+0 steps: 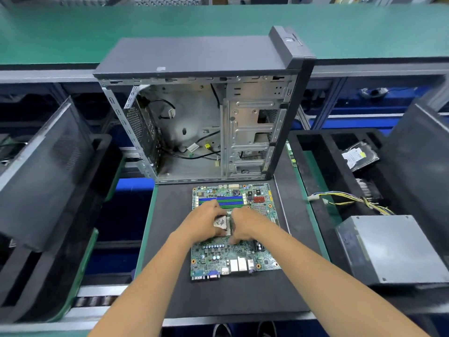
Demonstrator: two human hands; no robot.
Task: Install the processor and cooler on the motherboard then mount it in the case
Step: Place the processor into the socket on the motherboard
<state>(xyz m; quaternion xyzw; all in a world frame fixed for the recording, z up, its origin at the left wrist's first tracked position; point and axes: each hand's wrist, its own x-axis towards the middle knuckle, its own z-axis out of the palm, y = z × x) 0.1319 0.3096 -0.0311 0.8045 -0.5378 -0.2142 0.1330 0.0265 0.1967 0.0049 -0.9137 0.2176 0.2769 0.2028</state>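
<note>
A green motherboard lies flat on a black mat in front of me. My left hand pinches the silver processor by its edges, holding it over the socket at the board's middle. My right hand rests on the board just right of the socket, fingers curled down on the socket area; what they grip is hidden. The open grey computer case stands behind the board, its side panel off and loose cables inside. No cooler is visible.
A grey power supply with a yellow-black cable bundle sits at the right. A hard drive lies in a black foam tray further right. A dark case panel leans at the left. A green conveyor runs behind the case.
</note>
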